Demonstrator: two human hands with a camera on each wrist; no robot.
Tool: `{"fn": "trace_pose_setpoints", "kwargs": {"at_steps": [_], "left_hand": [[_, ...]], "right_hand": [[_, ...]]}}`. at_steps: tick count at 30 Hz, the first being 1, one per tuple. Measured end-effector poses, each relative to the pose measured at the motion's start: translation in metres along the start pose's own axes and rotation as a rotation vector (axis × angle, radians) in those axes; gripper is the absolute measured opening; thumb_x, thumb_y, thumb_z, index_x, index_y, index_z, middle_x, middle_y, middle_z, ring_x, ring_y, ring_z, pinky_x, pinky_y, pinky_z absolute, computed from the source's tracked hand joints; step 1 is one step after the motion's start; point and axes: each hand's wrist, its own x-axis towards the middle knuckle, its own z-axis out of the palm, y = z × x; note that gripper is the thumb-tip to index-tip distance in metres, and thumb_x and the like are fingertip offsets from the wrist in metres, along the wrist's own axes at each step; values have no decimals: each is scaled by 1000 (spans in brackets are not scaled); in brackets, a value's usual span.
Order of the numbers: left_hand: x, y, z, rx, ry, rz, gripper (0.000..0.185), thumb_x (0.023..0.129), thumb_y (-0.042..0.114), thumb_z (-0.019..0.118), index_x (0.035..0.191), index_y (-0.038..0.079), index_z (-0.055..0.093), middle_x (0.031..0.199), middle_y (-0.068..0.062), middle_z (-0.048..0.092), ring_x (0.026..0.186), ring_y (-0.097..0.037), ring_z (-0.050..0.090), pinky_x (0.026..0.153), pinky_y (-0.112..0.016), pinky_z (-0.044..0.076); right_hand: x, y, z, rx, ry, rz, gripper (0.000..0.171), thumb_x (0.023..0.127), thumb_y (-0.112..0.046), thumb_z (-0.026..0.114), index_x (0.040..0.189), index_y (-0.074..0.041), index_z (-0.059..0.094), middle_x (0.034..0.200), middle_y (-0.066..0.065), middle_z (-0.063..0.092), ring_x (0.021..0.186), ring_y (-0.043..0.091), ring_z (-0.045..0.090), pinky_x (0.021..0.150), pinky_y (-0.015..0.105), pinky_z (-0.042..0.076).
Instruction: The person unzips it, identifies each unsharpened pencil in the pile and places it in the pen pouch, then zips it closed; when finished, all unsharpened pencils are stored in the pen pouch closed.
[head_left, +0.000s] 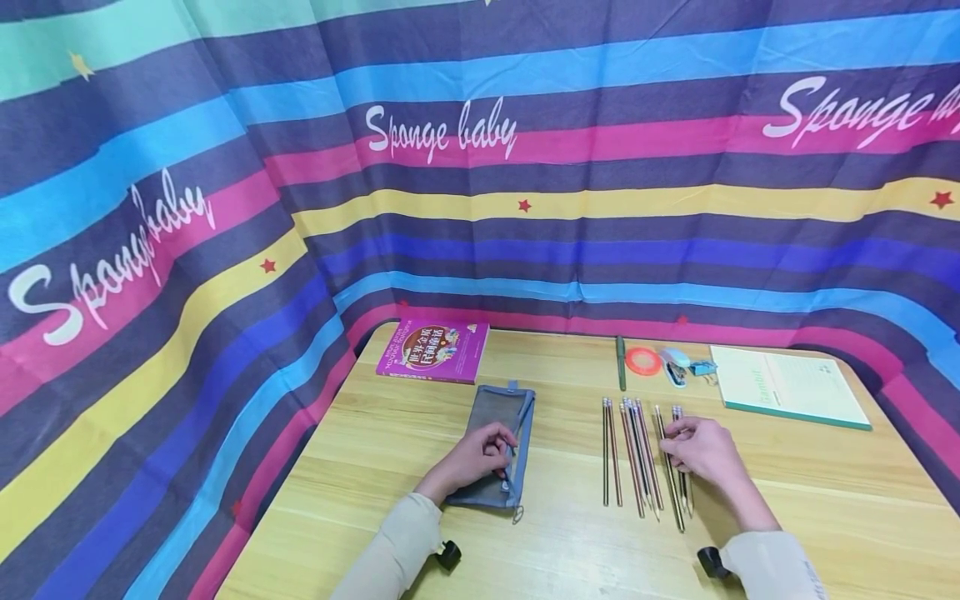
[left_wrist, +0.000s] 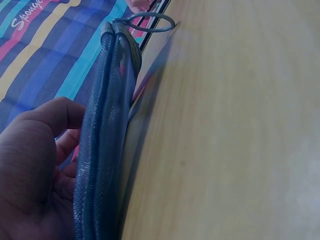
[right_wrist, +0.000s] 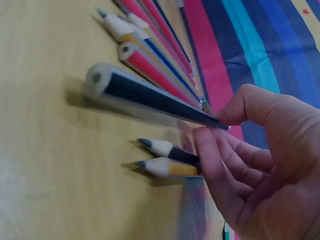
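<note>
A dark, unsharpened pencil (right_wrist: 150, 97) is pinched between the thumb and fingers of my right hand (head_left: 701, 450), its blunt end tilted up from the table. Below that hand lie two sharpened pencils, one black (right_wrist: 182, 154) and one yellow (right_wrist: 182, 169). Several more pencils (head_left: 637, 458) are laid out to its left, with their tips toward me. My left hand (head_left: 480, 454) holds the long side of a grey-blue mesh pencil case (head_left: 491, 404) with curled fingers; the fingertips are partly hidden behind its edge in the left wrist view. A ring pull (left_wrist: 152, 22) hangs at the case's near corner.
Behind the pencil case lies a purple book (head_left: 435, 352). Along the back right are a green pen (head_left: 621, 362), an orange tape roll (head_left: 643, 361), a light-blue stapler (head_left: 675, 367), blue binder clips (head_left: 702, 367) and a pale notebook (head_left: 791, 387). A striped curtain (head_left: 525, 250) borders the table.
</note>
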Motion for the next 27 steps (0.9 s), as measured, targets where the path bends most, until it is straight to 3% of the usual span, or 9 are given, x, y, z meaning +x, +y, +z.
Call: {"fn": "trace_pose_setpoints", "kwargs": {"at_steps": [5,14,22,27], "left_hand": [[1,-1,0,-1,8,-9,25,94,-4,63,118,-2,61,87,-2,57,71,-10,61,69,-26,59],[0,-1,1,-1,8,-10,24,94,-3,64,117,0,62,87,-2,57,71,-10,62,70,-26,60],[0,-1,1,-4,5,-10,23,95,-3,63,118,-1,62,88,-3,58,72,-12,62,70,-26,60],[0,-1,1,-12,3,-8,23,94,-2,63,118,-1,61,87,-1,57,71,-10,62,70,-26,59]], "right_hand": [[-1,-2,-1,110,-4,0,41,90,-5,74,121,17,60,92,15,71,68,20,69,65,32,63],[-6,-8,-3,177,0,-30,40,92,-3,69,125,18,57,100,20,70,72,19,70,68,32,63],[-3,-13,-4,278,6,-28,43,93,-2,66,130,17,53,94,7,67,73,16,68,71,32,64],[-4,-20,1,322,6,-25,44,94,0,65,132,17,51,94,6,65,73,15,69,74,36,64]]}}
